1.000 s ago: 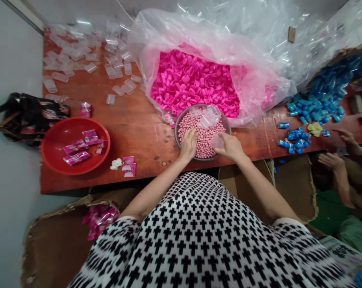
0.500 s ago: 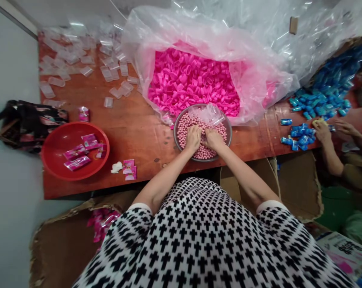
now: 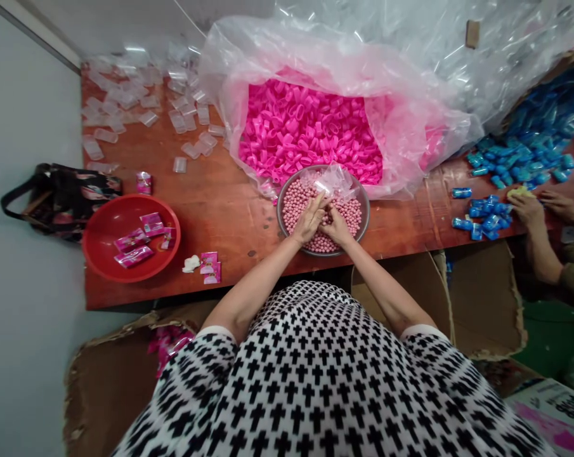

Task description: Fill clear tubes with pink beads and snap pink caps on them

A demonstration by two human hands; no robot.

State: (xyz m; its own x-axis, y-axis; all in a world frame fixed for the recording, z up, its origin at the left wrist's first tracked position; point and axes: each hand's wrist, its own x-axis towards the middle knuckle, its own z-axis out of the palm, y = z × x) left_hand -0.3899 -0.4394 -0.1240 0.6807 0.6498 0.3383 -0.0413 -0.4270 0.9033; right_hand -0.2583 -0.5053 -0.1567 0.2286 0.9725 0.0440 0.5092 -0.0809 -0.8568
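Small pink beads (image 3: pixel 293 203) fill a grey bowl (image 3: pixel 283 230) at the near edge of the wooden table. Over the beads is my left hand (image 3: pixel 309 222), its fingers stretched out and leaning toward the other hand. My right hand (image 3: pixel 337 227) is beside it with the fingertips drawn together; whatever they may hold is too small to make out. Clear plastic film or bags (image 3: pixel 337 181) lie on the beads at the bowl's far side. Behind the bowl, a large translucent bag (image 3: pixel 401 146) gapes around many bright pink plastic pieces (image 3: pixel 306 130).
To the left, a red basin (image 3: pixel 96 254) holds several pink packets, near a floral bag (image 3: pixel 72 197). Clear plastic cases (image 3: pixel 120 95) are scattered behind. Blue wrapped pieces (image 3: pixel 489 216) lie at right by a co-worker's hands (image 3: pixel 529 209). Cardboard boxes (image 3: pixel 486 304) stand below the edge.
My left hand's fingers have straightened and lifted from among the beads. My right hand's fingertips have come up too and drawn together. The view has shifted slightly.
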